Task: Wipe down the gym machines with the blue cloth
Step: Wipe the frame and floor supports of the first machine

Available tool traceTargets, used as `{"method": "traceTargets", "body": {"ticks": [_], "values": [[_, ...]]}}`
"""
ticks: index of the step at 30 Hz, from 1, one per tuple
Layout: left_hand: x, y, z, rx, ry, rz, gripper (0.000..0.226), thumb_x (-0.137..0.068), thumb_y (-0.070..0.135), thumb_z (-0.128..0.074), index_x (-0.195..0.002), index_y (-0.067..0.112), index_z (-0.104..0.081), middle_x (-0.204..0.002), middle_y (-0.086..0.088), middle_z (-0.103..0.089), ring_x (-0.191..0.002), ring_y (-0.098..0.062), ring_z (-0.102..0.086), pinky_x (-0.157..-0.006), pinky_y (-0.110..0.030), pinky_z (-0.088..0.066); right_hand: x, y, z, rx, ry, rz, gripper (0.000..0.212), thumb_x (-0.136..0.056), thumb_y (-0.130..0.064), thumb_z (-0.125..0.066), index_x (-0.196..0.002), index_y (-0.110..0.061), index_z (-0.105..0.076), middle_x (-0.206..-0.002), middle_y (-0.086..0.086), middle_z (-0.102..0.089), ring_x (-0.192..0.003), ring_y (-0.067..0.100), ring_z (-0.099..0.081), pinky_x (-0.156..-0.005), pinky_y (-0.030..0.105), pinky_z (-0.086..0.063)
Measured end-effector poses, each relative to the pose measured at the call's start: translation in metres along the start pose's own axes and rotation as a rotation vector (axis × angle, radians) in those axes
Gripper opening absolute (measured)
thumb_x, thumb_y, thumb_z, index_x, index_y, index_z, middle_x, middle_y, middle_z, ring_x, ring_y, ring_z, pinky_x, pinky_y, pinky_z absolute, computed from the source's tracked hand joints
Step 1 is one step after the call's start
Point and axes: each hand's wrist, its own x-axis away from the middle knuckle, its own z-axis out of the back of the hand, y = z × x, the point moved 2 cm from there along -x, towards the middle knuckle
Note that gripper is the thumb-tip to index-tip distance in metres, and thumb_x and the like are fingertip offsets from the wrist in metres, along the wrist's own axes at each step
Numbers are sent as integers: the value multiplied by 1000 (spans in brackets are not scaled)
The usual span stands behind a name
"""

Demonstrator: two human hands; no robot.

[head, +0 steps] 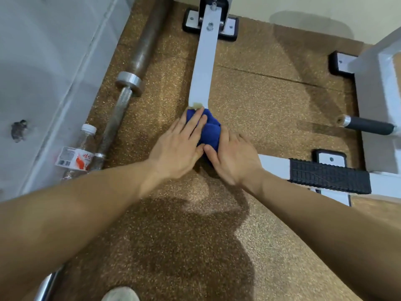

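The blue cloth (210, 129) is bunched around the near end of a white metal bar (204, 64) of the gym machine, which runs away from me to a bolted floor bracket (230, 29). My left hand (180, 148) lies on the cloth's left side with fingers spread over it. Pressed against the cloth's right side is my right hand (233, 156). Both hands hold the cloth on the bar, thumbs almost touching. The bar's near end is hidden under the cloth and hands.
A barbell (128, 88) lies on the cork-coloured floor at the left, with a plastic bottle (81, 148) beside it near the white wall. At the right are a ribbed black footplate (329, 179), a black handle (368, 126) and the white frame (382, 88). My shoe (120, 295) shows at the bottom.
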Motion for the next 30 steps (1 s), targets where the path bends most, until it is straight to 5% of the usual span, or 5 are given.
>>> {"method": "traceTargets", "body": {"ticks": [5,10,17,23,30], "values": [[-17,23,15,-85,-21,-142,71,-103,52,-15,-158,6,-14,-167,-7,-13,-154,-29,2,-126,-42,-7,25,33,2,47,30,-42,58,-101,-57,-16,-105,-11,-52,-104,13,-67,-99,35,-63,-95,45,-42],[-50,85,25,-75,-118,-368,60,-105,48,-21,-123,7,-61,-125,-9,-65,-128,-25,-52,-125,-42,-8,64,86,10,233,-33,-154,65,-101,-58,-15,-104,-9,-58,-105,15,-66,-102,38,-59,-103,50,-40],[-36,19,21,-202,99,-378,60,-101,47,-18,-135,12,-54,-135,-8,-60,-139,-31,-43,-121,-48,-18,36,40,3,-68,19,-71,63,-104,-43,-22,-154,-5,-22,-143,18,-52,-130,34,-49,-113,46,-34],[-32,8,20,-144,182,-278,56,-99,32,-26,-145,5,-40,-152,-17,-41,-144,-34,-34,-121,-46,-24,3,11,5,-41,-10,-72,46,-104,-48,-30,-126,-11,-45,-119,13,-63,-103,34,-63,-74,37,-41],[-20,75,6,64,178,-417,50,-99,39,-40,-135,6,-53,-120,-10,-64,-111,-29,-57,-110,-43,-37,63,80,-3,96,-3,-66,66,-101,-58,-20,-145,-13,-40,-131,11,-57,-117,34,-53,-99,46,-42]]}}
